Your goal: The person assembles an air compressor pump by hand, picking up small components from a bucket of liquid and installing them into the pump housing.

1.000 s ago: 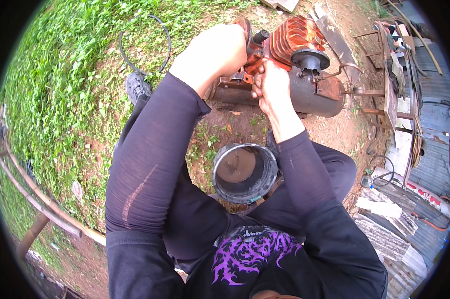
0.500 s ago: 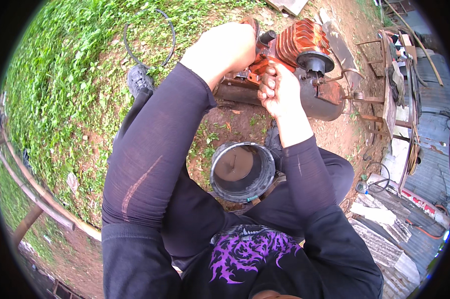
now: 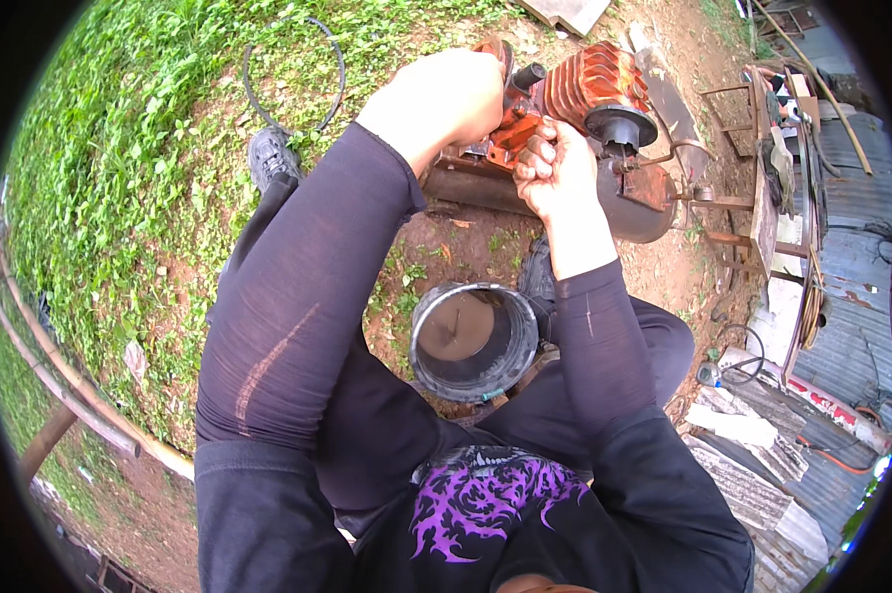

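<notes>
An air compressor with an orange finned cylinder head [image 3: 594, 83] and a dark round tank [image 3: 632, 215] lies ahead of me. My left hand [image 3: 444, 104] is at the left side of its orange crankcase [image 3: 516, 134], back of the hand toward me, its fingers hidden. My right hand [image 3: 556, 168] is closed at the crankcase's near right side, fingers curled and blackened with grime. Whatever is in its grip is too small or covered to make out. A black round air-filter housing [image 3: 621, 126] sticks out from the head, just right of that hand.
A black bucket [image 3: 525, 341] with murky brown liquid stands between my legs. A thin black hoop [image 3: 339, 79] lies on the grass at left. Wooden framing [image 3: 767, 212] and corrugated metal sheets [image 3: 851, 257] stand at right. Bamboo poles [image 3: 80, 395] run along the left edge.
My right hand has turned slightly and shifted a little right at the crankcase, its thumb now showing more. My left hand stays at the same place. The whole view has shifted slightly.
</notes>
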### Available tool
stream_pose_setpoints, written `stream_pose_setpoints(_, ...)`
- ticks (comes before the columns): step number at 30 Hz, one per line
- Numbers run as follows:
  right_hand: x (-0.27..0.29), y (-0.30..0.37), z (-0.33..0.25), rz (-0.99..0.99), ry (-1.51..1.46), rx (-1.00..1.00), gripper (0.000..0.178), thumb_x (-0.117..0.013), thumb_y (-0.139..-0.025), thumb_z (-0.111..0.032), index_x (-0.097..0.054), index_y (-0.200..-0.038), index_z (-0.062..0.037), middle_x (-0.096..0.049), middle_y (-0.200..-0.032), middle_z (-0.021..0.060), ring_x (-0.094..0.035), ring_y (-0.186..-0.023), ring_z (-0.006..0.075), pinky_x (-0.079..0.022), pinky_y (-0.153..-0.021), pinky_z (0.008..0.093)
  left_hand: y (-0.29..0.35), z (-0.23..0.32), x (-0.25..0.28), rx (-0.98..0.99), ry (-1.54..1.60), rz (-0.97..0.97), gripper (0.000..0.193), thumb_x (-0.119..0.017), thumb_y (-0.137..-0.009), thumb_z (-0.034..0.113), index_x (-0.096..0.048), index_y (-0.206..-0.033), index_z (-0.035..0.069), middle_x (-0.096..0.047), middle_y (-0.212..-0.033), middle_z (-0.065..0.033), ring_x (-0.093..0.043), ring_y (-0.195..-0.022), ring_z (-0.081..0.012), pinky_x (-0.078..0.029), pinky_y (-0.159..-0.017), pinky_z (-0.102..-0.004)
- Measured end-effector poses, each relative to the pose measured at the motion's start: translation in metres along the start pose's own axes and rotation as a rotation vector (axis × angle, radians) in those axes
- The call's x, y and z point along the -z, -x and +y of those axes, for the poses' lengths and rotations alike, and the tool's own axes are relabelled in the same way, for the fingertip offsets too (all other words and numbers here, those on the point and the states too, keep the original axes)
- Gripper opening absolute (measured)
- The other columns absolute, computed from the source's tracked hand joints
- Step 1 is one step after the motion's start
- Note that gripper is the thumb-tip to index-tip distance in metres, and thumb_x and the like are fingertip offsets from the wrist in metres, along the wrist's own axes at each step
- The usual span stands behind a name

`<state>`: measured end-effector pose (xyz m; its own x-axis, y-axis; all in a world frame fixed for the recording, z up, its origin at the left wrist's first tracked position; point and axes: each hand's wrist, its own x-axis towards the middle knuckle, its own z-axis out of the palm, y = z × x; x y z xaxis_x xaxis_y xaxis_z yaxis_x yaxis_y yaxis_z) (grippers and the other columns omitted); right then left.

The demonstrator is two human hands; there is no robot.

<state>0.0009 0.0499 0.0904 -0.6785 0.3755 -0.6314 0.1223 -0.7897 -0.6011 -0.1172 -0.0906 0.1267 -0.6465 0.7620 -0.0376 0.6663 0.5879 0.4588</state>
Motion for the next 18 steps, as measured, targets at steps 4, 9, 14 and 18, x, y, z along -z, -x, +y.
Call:
stream_pose_setpoints(4,-0.0084,0.0031,0.0017,0.036,-0.016,-0.062,0.025,-0.05,-0.1,-0.021,-0.047,-0.076,-0.0191,-0.033,-0.053,-0.007,-0.029,-0.041,0.0092,-0.028,-0.044,0.0266,0.0023,0.0009,0.0012,-0.003,-0.018,0.009,0.039,-0.054,-0.082,0.007,-0.075,-0.114,0.008,-0.072,-0.092,-0.0268,-0.072,-0.09,-0.0399,-0.056,-0.084,-0.0472)
stream_pose_setpoints(9,-0.0028,0.0053,-0.002,0.016,-0.035,-0.033,0.026,-0.049,-0.1,-0.02,-0.049,-0.075,-0.0189,-0.033,-0.053,-0.0067,-0.029,-0.041,0.0091,-0.027,-0.043,0.0269,0.0013,-0.0001,0.0012,0.005,0.007,-0.023,0.038,-0.054,-0.083,0.007,-0.076,-0.114,0.009,-0.072,-0.092,-0.0267,-0.072,-0.089,-0.0399,-0.057,-0.084,-0.0473)
stream_pose_setpoints(14,-0.0066,0.0023,-0.0017,0.04,-0.071,-0.087,0.026,-0.047,-0.101,-0.02,-0.049,-0.075,-0.0182,-0.033,-0.053,-0.0063,-0.029,-0.041,0.009,-0.027,-0.043,0.0271,0.0031,-0.0003,0.001,-0.021,-0.001,-0.007,0.037,-0.054,-0.083,0.008,-0.076,-0.113,0.008,-0.072,-0.092,-0.0261,-0.072,-0.091,-0.0394,-0.056,-0.085,-0.0474)
stream_pose_setpoints(18,-0.01,0.0044,0.0061,0.026,-0.061,-0.084,0.027,-0.046,-0.101,-0.02,-0.048,-0.075,-0.0182,-0.032,-0.052,-0.0062,-0.028,-0.041,0.0093,-0.026,-0.043,0.0271,0.0032,0.0009,0.0019,-0.007,-0.013,0.01,0.032,-0.054,-0.084,0.008,-0.075,-0.109,0.005,-0.072,-0.093,-0.026,-0.072,-0.091,-0.0396,-0.056,-0.084,-0.0478)
